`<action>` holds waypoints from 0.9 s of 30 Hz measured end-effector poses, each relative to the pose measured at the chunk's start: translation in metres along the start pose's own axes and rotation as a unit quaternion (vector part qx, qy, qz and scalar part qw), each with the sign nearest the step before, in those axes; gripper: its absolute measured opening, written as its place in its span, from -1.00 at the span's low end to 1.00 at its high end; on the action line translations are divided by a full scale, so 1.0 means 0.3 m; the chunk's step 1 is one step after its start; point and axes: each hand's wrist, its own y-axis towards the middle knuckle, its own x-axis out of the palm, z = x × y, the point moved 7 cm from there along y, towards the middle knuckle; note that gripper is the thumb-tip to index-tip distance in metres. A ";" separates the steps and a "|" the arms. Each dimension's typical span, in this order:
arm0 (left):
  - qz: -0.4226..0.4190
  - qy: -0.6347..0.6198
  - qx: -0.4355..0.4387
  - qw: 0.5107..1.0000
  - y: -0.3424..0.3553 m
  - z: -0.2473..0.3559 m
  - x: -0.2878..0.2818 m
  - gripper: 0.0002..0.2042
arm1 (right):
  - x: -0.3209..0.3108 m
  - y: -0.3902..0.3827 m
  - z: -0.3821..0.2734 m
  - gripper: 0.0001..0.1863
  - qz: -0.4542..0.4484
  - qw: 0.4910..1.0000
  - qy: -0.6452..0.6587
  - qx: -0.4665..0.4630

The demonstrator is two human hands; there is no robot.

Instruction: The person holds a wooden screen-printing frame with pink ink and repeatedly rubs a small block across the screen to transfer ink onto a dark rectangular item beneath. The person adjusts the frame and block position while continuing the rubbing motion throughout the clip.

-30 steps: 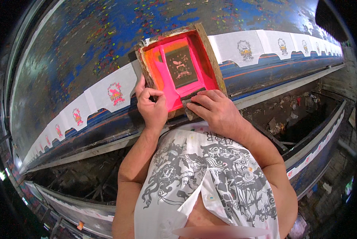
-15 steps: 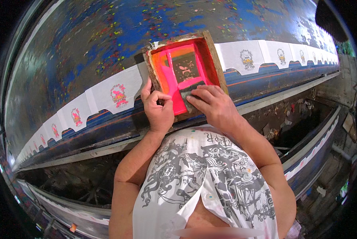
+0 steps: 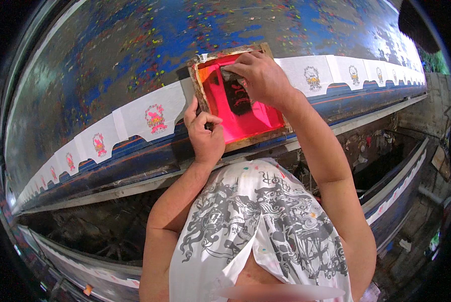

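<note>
A wooden screen frame (image 3: 201, 95) lies over white fabric pieces, its inside coated in bright pink ink with orange at the edge and a dark printed patch in the middle. My left hand (image 3: 205, 133) grips the frame's lower left side, fingers curled on its edge. My right hand (image 3: 258, 78) is inside the upper part of the frame, fingers wrapped on a dark squeegee (image 3: 229, 75) against the inked screen. Left of the frame, white pieces (image 3: 175, 104) bear pink emblem prints; those to the right (image 3: 331, 75) show emblems in grey and yellow.
The long printing table (image 3: 135, 50) has a paint-spattered blue-grey top and a metal rail (image 3: 366, 113) along its near side. A dark trough (image 3: 104, 236) with scraps runs below. Another rail with white pieces (image 3: 391, 199) is at lower right.
My right hand and the squeegee have moved up from the frame's near end to its far end, leaving the screen streaked. The frame appears slightly lower than a second ago; my left hand still grips it.
</note>
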 end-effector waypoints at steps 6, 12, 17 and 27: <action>0.008 0.010 0.009 1.000 0.007 -0.003 0.009 -0.84 | -0.007 -0.174 -0.130 -0.52 -0.023 1.000 0.011 0.005; 0.006 0.021 0.004 1.000 0.015 -0.012 0.000 -0.85 | -0.038 -0.321 -0.254 -0.52 -0.040 0.998 0.038 0.023; 0.007 0.013 -0.012 1.000 0.020 -0.037 -0.008 -0.84 | -0.009 -0.378 -0.268 -0.50 -0.082 0.994 0.063 0.029; 0.026 0.022 0.009 0.999 0.043 0.037 -0.061 -0.83 | -0.125 -0.566 -0.103 -0.56 0.151 0.962 0.150 0.169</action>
